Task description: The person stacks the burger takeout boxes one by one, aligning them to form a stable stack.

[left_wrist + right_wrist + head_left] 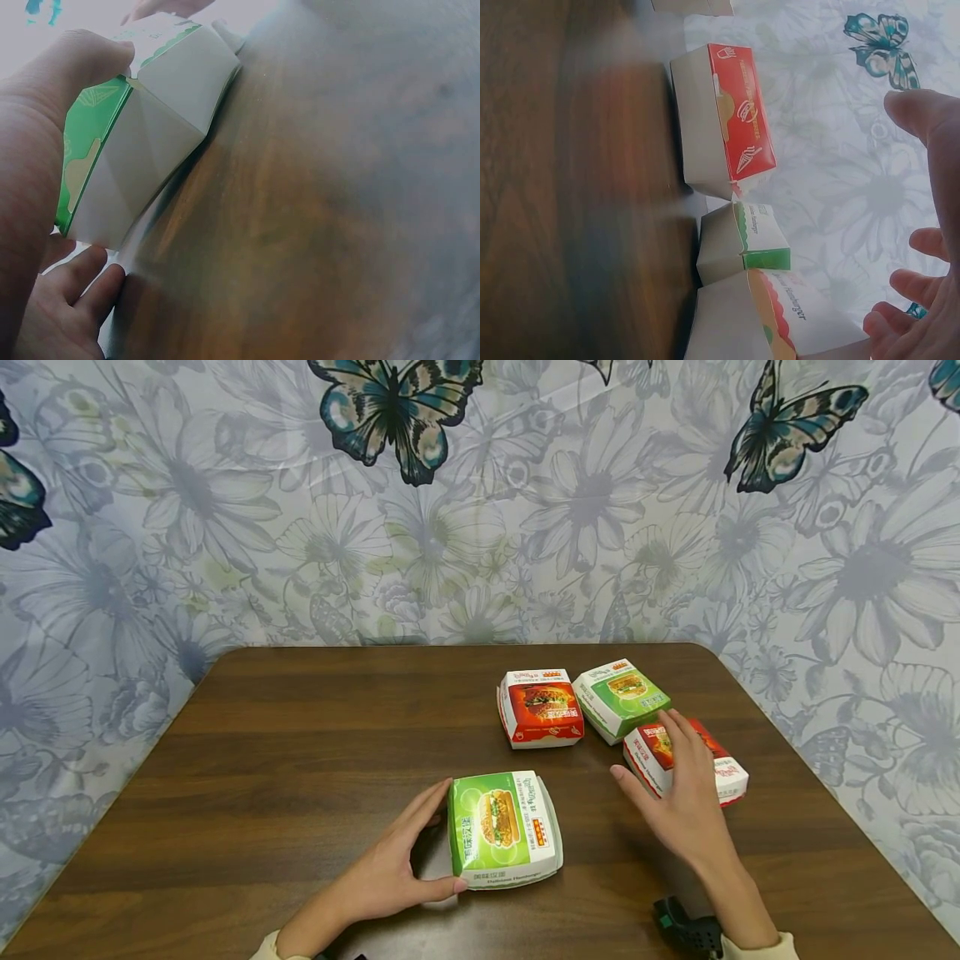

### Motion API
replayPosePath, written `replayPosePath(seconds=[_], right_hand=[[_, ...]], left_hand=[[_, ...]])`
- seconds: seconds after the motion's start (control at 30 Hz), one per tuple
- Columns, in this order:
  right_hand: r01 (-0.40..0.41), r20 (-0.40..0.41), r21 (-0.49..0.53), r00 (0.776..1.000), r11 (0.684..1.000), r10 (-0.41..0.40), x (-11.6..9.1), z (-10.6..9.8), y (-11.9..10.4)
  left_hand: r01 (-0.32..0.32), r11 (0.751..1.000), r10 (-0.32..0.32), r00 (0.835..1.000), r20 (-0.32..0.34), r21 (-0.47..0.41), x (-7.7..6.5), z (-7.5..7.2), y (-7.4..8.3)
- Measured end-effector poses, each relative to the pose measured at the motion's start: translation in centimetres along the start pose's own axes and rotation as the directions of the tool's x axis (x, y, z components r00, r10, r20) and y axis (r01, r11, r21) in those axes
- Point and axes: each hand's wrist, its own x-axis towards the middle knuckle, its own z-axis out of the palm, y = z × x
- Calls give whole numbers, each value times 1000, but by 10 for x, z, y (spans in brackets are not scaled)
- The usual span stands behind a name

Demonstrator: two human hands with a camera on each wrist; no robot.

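Observation:
A green and white burger box sits near the front middle of the table. My left hand holds it by its left side, thumb at the near corner and fingers at the far one. In the left wrist view the thumb presses the edge of the green lid. Over a red and white burger box on the right hovers my right hand, its fingers spread and nothing gripped. Part of that box is hidden under the fingers. The right wrist view also shows these fingers apart from the boxes.
Behind the right hand stand another green burger box and another red one, close together. They rest on a brown wooden table with rounded far corners. A backdrop printed with flowers and butterflies rises behind it.

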Motion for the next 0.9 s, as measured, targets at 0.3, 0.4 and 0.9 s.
replayPosePath(seconds=[0.3,0.4,0.9], right_hand=[[5,-35,1,999,1000,-5,1,-3,4],[-3,-41,-11,999,1000,3,2,-4,6],[-49,-133,-53,990,997,41,3,-11,11]], left_hand=[[22,1000,-22,1000,6,1,0,-1,0],[34,999,-34,999,11,-2,0,-1,1],[11,1000,-11,1000,6,2,0,-2,2]])
